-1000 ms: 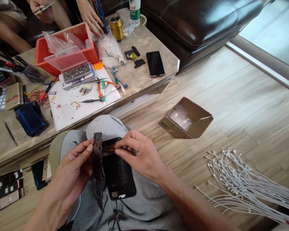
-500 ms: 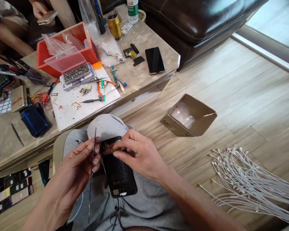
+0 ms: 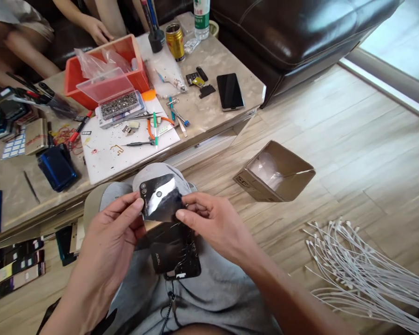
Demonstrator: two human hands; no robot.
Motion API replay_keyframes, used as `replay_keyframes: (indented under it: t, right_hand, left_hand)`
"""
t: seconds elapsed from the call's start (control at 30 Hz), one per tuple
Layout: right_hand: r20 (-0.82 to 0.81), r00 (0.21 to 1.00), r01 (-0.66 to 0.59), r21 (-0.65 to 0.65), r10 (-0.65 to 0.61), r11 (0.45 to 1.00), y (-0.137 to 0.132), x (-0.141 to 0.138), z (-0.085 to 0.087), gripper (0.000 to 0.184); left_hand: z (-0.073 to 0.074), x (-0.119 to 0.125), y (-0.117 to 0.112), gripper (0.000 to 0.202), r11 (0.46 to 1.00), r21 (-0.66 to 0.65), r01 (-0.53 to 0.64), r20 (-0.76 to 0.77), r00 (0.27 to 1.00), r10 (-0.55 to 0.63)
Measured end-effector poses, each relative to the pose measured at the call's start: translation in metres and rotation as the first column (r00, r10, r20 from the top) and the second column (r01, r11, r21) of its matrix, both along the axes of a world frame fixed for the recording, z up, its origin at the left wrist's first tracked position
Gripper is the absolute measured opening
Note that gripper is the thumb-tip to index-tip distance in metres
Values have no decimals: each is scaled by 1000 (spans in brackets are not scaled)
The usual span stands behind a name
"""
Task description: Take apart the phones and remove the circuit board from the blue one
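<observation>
Over my lap I hold a black phone (image 3: 181,260) with a glossy, cracked back cover (image 3: 160,200) laid over it. My left hand (image 3: 115,232) pinches the cover's left edge near the camera holes. My right hand (image 3: 212,223) grips its right edge with thumb and fingers. The cover reflects light and hides most of the phone body; only the lower end shows. Both hands are closed on the cover.
A low marble table (image 3: 226,121) ahead carries a white mat (image 3: 115,158), a red bin (image 3: 132,56), a screw box (image 3: 118,104), tools, a dark phone (image 3: 230,90), a can and a bottle. An open cardboard box (image 3: 275,172) and white cables (image 3: 356,270) lie on the wooden floor. Another person's hand (image 3: 97,30) rests at the table's far side.
The back cover, held edge-on beside the open phone before, now lies flat over it. My right hand left the phone's inside and took the cover's right edge.
</observation>
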State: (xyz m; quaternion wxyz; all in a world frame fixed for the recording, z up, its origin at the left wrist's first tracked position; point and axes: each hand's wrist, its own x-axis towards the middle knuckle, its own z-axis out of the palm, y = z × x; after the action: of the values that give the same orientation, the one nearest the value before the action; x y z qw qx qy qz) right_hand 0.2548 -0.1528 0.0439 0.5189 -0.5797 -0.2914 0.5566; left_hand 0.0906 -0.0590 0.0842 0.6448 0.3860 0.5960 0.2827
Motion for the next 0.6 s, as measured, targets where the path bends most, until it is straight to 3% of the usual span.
replay_keyframes:
  t: [0.13, 0.2, 0.27, 0.33, 0.43, 0.5, 0.6]
  right_hand:
    - [-217, 974, 52, -50, -62, 997, -3, 1, -6, 20]
    - [-327, 939, 87, -80, -108, 993, -4, 2, -10, 23]
    - [-380, 914, 107, -107, -141, 988, -5, 3, -11, 25]
    - [-374, 913, 125, -120, -162, 985, -6, 2, -9, 26]
    - [-319, 928, 147, -159, -191, 976, -7, -3, -6, 27]
    - [-295, 929, 171, -195, -224, 966, -8, -6, -5, 30]
    - [-277, 919, 216, -243, -281, 946, -10, -10, -6, 42]
  left_hand:
    - [-2, -1, -1, 25, 992, 42, 117, 10, 993, -118]
    - [-5, -5, 1, 24, 972, 127, 198, -44, 980, -194]
    - [-8, -8, 3, 19, 918, 271, 289, -182, 952, -246]
    - [-12, -11, 6, 15, 824, 397, 404, -327, 901, -284]
    - [-18, -12, 8, 19, 709, 488, 509, -400, 853, -336]
    - [-23, -13, 8, 21, 671, 518, 530, -404, 843, -355]
    - [-29, -15, 7, 24, 655, 515, 553, -397, 831, -390]
